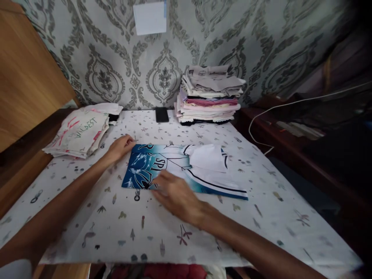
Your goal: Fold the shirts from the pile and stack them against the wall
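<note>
A blue and white printed garment (174, 159) lies folded flat on the patterned white table cover (116, 232), its lettered part on the left. On top of its right half is a white piece (207, 158). My left hand (120, 148) rests at the garment's upper left corner, fingers bent together; whether they pinch the cloth is too small to tell. My right hand (176, 193) is at the garment's lower edge, its fingers curled and slightly blurred over the cloth, with what they hold hidden.
A pile of light printed cloths (78, 131) lies at the left. Near the wall are a black phone (162, 114) and a tall stack of folded clothes (210, 95). A white cable (279, 105) hangs at the right, beside dark wooden furniture (270, 143).
</note>
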{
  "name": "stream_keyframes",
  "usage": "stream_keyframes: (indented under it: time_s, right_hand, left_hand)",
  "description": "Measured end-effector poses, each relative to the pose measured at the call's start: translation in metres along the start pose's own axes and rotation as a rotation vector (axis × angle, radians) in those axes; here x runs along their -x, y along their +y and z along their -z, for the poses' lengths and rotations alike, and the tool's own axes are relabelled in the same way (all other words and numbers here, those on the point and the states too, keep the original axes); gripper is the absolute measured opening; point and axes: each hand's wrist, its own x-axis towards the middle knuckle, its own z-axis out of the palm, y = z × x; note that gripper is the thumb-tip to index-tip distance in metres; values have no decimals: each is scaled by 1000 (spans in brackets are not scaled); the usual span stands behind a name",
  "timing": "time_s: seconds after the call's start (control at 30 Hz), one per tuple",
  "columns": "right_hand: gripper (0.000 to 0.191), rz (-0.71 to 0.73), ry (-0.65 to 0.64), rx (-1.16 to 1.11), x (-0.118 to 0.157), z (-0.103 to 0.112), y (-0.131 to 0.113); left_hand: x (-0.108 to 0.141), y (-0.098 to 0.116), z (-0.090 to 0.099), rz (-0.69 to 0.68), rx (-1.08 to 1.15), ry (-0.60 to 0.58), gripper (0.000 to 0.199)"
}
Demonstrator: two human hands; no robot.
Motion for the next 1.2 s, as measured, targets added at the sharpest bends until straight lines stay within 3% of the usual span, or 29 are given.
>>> stream_keyframes:
  time_s: [0.07, 0.17, 0.33, 0.5, 0.6, 0.73, 0.87, 1.0, 1.2]
  right_hand:
    - [16, 113, -57, 143, -29, -22, -27]
    - [14, 179, -75, 296, -53, -41, -46]
    - [15, 198, -93, 348, -62, -48, -47]
    - [19, 88, -74, 230, -65, -42, -42]
    - [15, -81, 47, 15, -60, -32, -31]
    - [12, -300, 325, -572, -39, -20, -9]
    - [10, -447, 412, -1078, -10, -13, 11]
    - [22, -579, 404, -1337, 16, -11, 19]
    - [30, -752, 339, -1428, 35, -10, 25]
  left_hand:
    - [-18, -2, -5, 34, 11, -58, 36]
    - [-29, -6, -12, 59, -44, -64, 36]
    - [-31, -12, -14, 56, 14, -139, 25]
    - [-30, -4, -5, 58, 209, -147, 21]
    - [-27, 9, 3, 115, 447, -194, 22]
    - [-29, 39, 14, 145, 669, -138, 26]
    - [-41, 79, 12, 126, 770, -162, 27]
    - [-51, 116, -10, 112, 771, -223, 16]
    - [-52, 147, -55, 165, 783, -362, 14]
